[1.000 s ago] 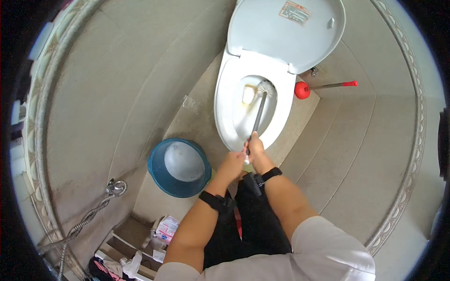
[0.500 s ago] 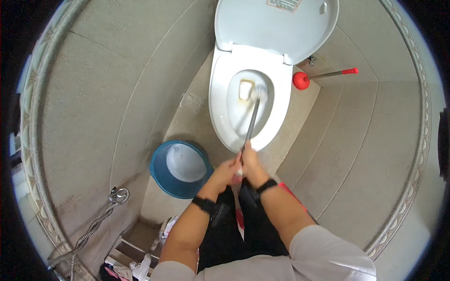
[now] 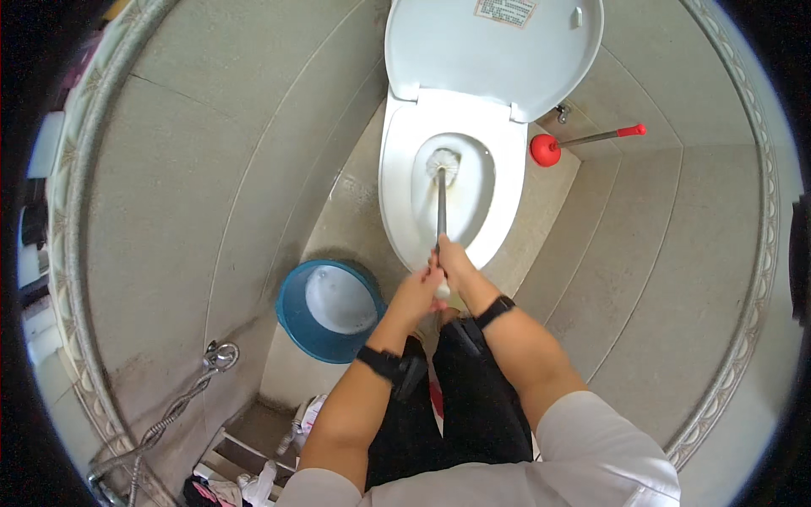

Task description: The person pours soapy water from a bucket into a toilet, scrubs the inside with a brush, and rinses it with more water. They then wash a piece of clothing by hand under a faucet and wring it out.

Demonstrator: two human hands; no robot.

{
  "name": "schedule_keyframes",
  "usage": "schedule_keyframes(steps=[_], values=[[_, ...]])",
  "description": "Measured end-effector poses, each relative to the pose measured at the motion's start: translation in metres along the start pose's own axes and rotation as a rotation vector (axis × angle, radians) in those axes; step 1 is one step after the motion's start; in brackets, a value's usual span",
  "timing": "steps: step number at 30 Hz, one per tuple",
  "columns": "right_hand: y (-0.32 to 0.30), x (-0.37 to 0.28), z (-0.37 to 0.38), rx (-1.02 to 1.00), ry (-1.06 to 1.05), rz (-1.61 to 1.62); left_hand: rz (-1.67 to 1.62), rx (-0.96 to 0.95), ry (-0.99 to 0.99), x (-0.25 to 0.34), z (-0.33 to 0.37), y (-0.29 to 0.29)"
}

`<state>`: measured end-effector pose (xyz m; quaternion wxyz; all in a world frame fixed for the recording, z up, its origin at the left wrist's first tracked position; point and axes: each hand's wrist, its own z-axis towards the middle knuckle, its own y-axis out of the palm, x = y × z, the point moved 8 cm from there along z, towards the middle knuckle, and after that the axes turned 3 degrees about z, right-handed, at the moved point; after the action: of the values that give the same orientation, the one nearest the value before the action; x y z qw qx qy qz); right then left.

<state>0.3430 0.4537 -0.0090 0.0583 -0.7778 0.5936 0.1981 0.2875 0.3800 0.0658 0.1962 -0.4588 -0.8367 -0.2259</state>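
Left hand (image 3: 420, 293) and right hand (image 3: 457, 263) close together, both curled round lower shaft of toilet brush (image 3: 442, 209); right slightly farther forward, left's exact finger placement unclear. Bristle head (image 3: 443, 164) well ahead of both, down inside toilet bowl (image 3: 395, 194). Blue tub (image 3: 292, 314) left of hands.

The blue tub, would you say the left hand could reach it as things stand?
Probably yes: the blue tub is left of the left hand, nothing visible between, but that hand holds the toilet brush.
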Motion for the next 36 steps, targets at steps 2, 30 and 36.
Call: schedule_keyframes(steps=[2, 30, 36], values=[[-0.005, 0.029, -0.034, -0.119, 0.052, -0.205, -0.132, -0.091, 0.022, -0.022, -0.040, 0.001], [-0.124, 0.033, -0.048, -0.055, 0.068, -0.815, 0.898, 0.502, 0.662, 0.038, -0.106, -0.006], [-0.131, -0.085, -0.053, 0.129, 0.121, -1.603, 0.804, 0.427, 0.588, 0.006, -0.101, -0.023]])
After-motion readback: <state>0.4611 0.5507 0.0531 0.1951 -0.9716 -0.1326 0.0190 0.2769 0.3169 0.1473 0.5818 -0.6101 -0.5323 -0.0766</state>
